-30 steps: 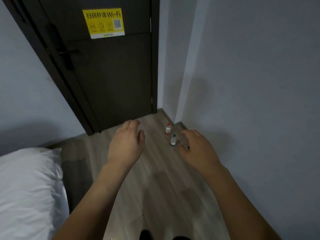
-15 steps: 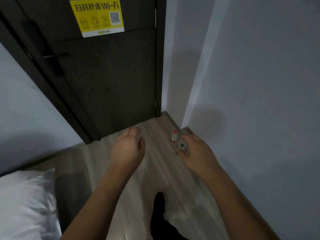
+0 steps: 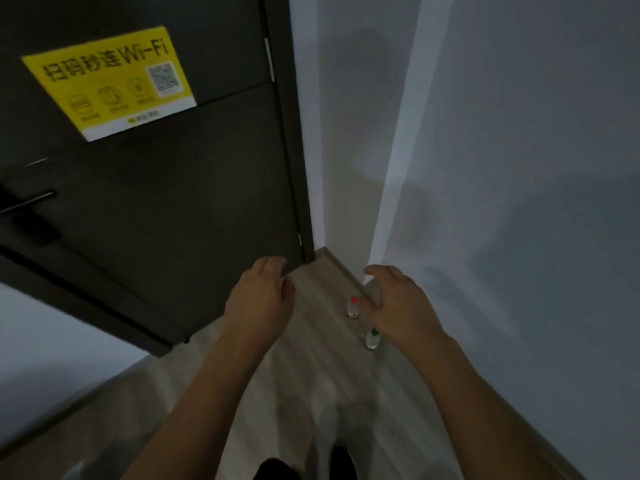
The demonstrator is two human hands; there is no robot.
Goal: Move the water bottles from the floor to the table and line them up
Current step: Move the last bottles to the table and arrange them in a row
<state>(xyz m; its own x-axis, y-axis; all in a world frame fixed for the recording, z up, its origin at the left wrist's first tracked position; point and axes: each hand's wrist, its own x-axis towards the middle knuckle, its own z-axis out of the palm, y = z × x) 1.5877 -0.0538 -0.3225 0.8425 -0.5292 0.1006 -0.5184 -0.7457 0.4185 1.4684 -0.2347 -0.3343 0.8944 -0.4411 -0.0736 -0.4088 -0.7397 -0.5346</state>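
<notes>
- Two small clear water bottles stand upright on the wood floor (image 3: pixel 311 393), in the corner by the right wall (image 3: pixel 536 168).
- Red-cap bottle (image 3: pixel 353 307): the farther one, close to the baseboard (image 3: pixel 341 268) at the wall's foot. Its right side sits against the edge of the right hand in this view; actual contact cannot be told.
- Green-cap bottle (image 3: pixel 372 338): nearer the camera, just beside the red-cap bottle and apart from it. It shows just under the thumb side of the right hand; contact cannot be told.
- Right hand (image 3: pixel 398 306): palm down over the floor, fingers spread and slightly bent, pointing toward the corner. It holds nothing; neither bottle is inside its fingers.
- Left hand (image 3: pixel 261 299): palm down, fingers together and gently curved, thumb alongside. It holds nothing and lies well left of both bottles, in front of the door's lower edge.
- Both forearms reach forward from the bottom of the frame, bare.
- Door (image 3: pixel 156 220): dark, closed, filling the upper left. A handle (image 3: pixel 26 200) shows at the left edge.
- Sign (image 3: pixel 107 83): yellow, fixed on the door, with dark characters, "Wi-Fi", a QR code and a white strip along its bottom. Smaller print is blurred.
- Dark shapes at the bottom centre are the person's feet (image 3: pixel 304 467); detail is too dim to tell.
- No table is in view.
</notes>
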